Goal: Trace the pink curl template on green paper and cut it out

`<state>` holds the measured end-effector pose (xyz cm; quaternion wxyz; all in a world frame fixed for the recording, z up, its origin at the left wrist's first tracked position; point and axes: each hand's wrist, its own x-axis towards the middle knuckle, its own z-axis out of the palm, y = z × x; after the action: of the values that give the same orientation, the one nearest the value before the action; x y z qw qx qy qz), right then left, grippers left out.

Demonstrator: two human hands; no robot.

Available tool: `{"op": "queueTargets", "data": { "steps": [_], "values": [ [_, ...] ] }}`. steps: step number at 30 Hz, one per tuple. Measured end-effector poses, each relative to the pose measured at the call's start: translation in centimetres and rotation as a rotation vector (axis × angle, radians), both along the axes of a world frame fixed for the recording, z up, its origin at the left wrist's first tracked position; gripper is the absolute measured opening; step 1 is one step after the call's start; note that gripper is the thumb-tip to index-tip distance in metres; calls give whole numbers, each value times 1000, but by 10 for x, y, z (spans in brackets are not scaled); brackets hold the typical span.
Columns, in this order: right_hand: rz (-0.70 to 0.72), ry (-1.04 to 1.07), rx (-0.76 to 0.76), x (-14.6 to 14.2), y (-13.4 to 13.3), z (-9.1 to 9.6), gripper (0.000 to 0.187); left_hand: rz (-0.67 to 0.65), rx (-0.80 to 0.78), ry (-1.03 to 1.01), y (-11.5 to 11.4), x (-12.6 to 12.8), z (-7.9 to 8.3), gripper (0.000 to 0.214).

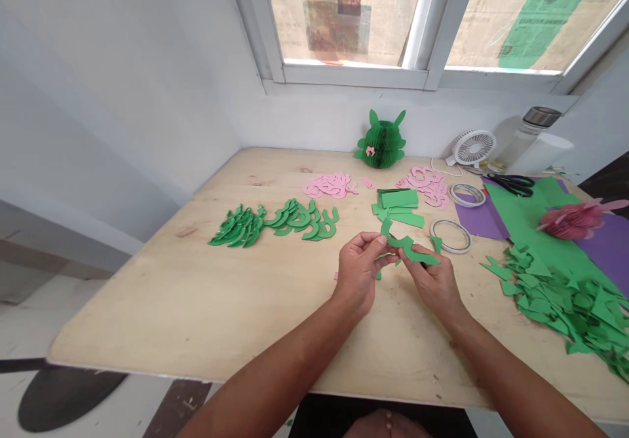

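A wavy green paper cut-out is held up over the table between my two hands. My left hand pinches its left end between thumb and fingers. My right hand is closed on the right part, its thumb near the middle; whether it also holds a tool is hidden. Small green and pink scraps lie on the table under the hands. Just beyond them is a stack of green paper strips. Left of the hands, curved green cut-outs lie in overlapping rows, with folded green pieces farther left.
Two tape rolls lie right of the strips. Pink cut-outs and a green paper figure are at the back. Black scissors, a white fan, a glass bottle, a pink paper figure and green scraps occupy the right.
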<state>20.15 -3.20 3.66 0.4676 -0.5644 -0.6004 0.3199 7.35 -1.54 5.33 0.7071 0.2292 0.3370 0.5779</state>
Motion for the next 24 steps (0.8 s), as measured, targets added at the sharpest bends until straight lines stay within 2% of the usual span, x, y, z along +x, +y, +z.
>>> {"op": "queueTargets", "data": {
  "steps": [18,24],
  "values": [
    [6,-27,34,1,1,0,35,1,4,-3,0,0,0,24],
    [19,-43,75,1,1,-1,31,3,0,-7,0,0,-1,26]
  ]
}}
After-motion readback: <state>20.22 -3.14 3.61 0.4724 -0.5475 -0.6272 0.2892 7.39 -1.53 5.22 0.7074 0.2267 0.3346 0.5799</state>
